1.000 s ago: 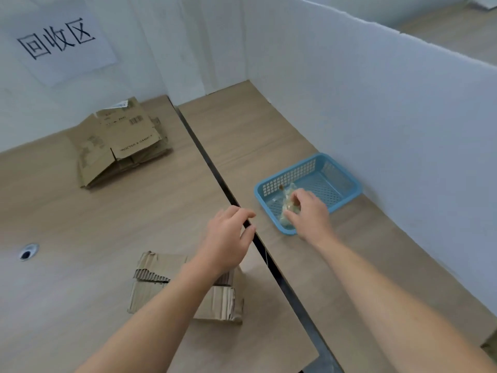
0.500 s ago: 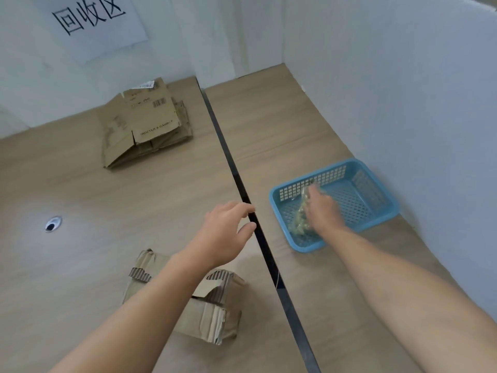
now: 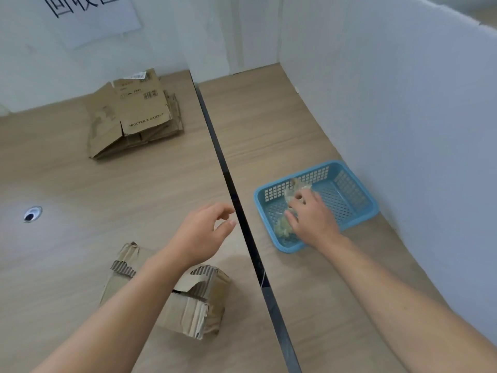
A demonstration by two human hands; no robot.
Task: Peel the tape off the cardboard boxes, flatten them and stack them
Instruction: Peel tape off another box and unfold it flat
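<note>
My right hand (image 3: 312, 214) has gone further into the blue basket (image 3: 352, 188) than it was a second ago, when it was only at the near rim; now it lies palm down over the wad of peeled tape (image 3: 282, 228), inside the basket walls. The fingers are bent over the clump, but I cannot tell whether I am pinching it or have let it drop. Either way I judge the tape from this box is dealt with, and flattening comes next. My left hand (image 3: 204, 232) still hovers empty, fingers loosely spread, over the table (image 3: 80, 189) just left of the dark seam (image 3: 231, 181) between the two tabletops. Under my left forearm sits the small cardboard box (image 3: 193, 302), not flattened, well apart from the basket. Its top flaps are ragged, the outer paper ripped away so the corrugated ribs show along the torn edges, and the sides look soft and creased; I expect it to fold easily but unevenly. The tape is a thin, clear, yellowish film, crumpled and probably sticky enough to cling to my fingers. The basket is rigid plastic with a lattice of holes. Far across the left tabletop, against the wall, lies the stack of flattened boxes (image 3: 134, 117), printed panels up, where this one should go
</note>
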